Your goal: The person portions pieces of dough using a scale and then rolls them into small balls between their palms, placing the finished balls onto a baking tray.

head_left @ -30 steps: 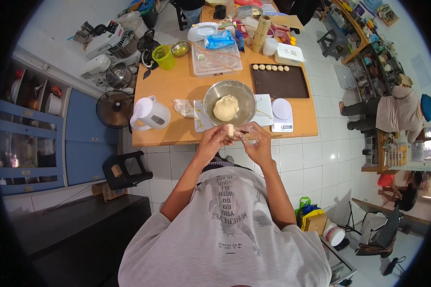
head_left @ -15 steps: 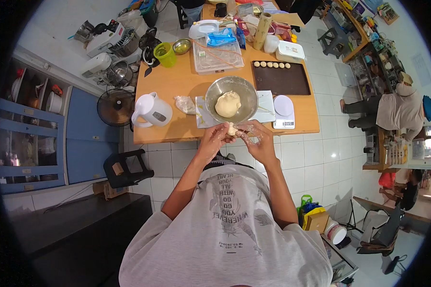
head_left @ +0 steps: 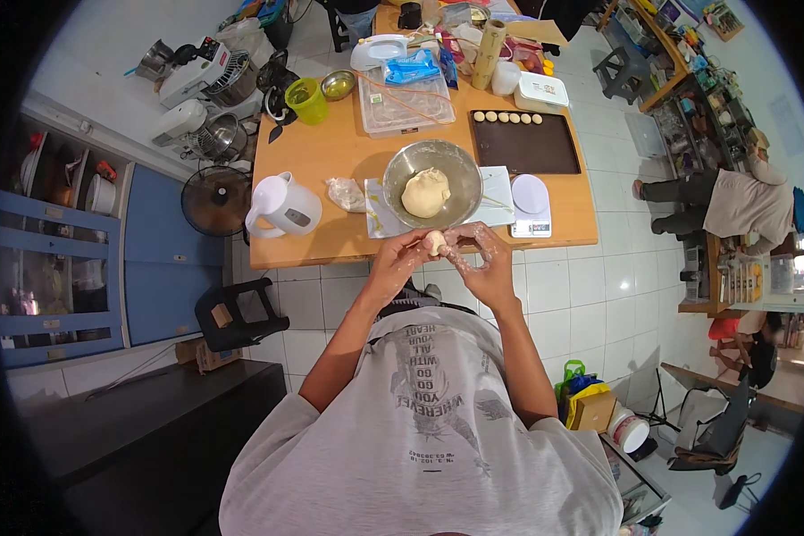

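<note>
Between the fingertips of both my hands sits a small piece of dough (head_left: pixel 435 243), just off the table's near edge. My left hand (head_left: pixel 400 263), dusted with flour, pinches it from the left. From the other side my right hand (head_left: pixel 482 261) grips it with thumb and fingers. Right beyond them stands a steel mixing bowl (head_left: pixel 400 163) holding a large pale lump of dough (head_left: pixel 426 193). A dark baking tray (head_left: pixel 531 147) at the far right carries a row of several small dough balls (head_left: pixel 504 118) along its far edge.
A white kitchen scale (head_left: pixel 531 223) lies right of the bowl. To the left are a white electric kettle (head_left: pixel 286 205) and a small plastic bag (head_left: pixel 346 195). Behind stand a clear plastic box (head_left: pixel 393 109), a green cup (head_left: pixel 307 102) and a metal bowl (head_left: pixel 338 85). Another person (head_left: pixel 741 201) stands far right.
The piece of dough between my fingers has turned and looks rounder and more compact. My hands stay almost in place. The person at the right has shifted slightly.
</note>
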A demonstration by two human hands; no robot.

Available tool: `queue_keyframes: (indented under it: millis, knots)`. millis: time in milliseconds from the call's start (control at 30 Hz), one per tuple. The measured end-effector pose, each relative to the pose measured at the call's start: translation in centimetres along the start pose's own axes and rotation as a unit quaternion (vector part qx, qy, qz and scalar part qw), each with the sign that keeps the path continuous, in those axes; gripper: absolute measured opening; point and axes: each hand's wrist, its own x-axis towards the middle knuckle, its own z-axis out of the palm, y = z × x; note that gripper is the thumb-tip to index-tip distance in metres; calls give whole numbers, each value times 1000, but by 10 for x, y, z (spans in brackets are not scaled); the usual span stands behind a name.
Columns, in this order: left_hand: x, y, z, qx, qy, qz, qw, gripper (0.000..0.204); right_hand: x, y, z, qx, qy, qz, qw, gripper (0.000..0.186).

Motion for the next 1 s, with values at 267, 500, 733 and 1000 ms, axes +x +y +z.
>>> queue_keyframes:
  millis: [267, 500, 733, 1000]
  knots:
    - [4, 1, -6, 16, -47, 11, 999, 49, 3, -4, -4, 11, -16, 9, 1000, 31]
    - [6, 9, -13, 61, -64, -22, 996, 47, 6, 2, -17, -45, -69, -26, 996, 32]
    - [10, 12, -3, 42, -32, -27, 998, 50, 5, 8, -7, -87, -7, -96, 992, 25]
    - [14, 4, 3, -30, 1, -44, 999, 49, 4, 5, -7, -68, 11, -69, 995, 24]
